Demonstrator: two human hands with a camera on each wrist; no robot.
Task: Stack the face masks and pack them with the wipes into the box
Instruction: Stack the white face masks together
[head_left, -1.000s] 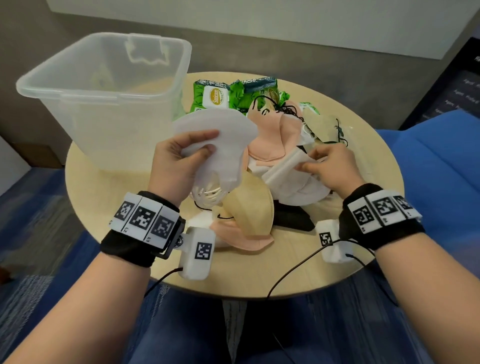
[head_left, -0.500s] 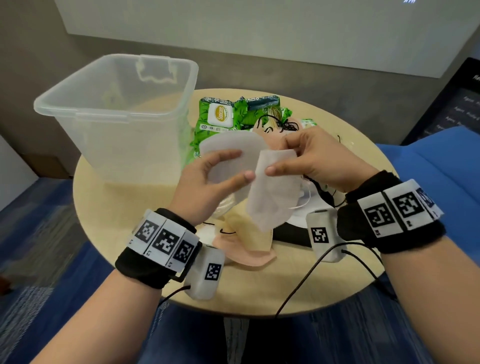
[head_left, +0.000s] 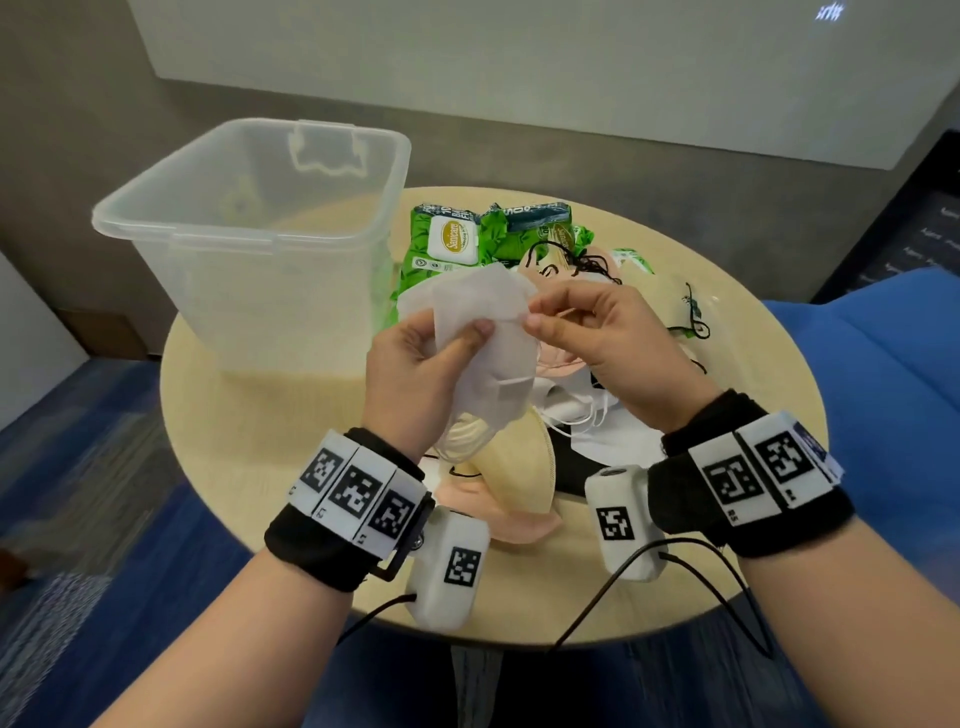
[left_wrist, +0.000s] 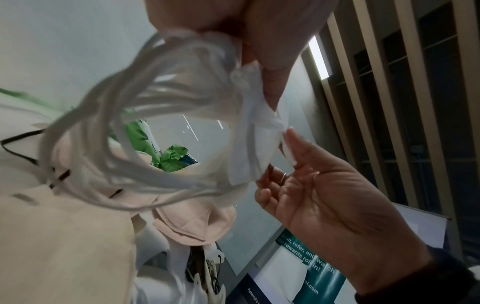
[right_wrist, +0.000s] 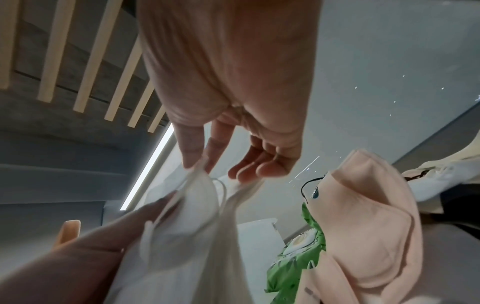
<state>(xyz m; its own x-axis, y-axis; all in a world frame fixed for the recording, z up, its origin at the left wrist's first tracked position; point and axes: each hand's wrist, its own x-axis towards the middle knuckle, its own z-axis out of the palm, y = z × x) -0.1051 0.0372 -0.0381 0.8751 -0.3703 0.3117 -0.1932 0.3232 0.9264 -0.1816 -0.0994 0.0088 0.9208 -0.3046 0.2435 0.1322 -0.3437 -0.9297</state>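
1. The clear box (head_left: 249, 234) on the table (head_left: 270, 431) holds no masks
2. Your left hand (head_left: 415, 364) now grips both white masks (head_left: 493, 332) overlapped, above the pile
3. Your right hand (head_left: 597, 332) has shifted to pinching their top edge

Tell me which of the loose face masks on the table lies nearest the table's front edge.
The peach-pink folded mask, partly under the pale yellow mask; the white and black ones lie farther back on the round wooden table.

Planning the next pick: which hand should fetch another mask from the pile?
Right hand: it only pinches the white masks' edge, above the pile. The left hand grips the stack.
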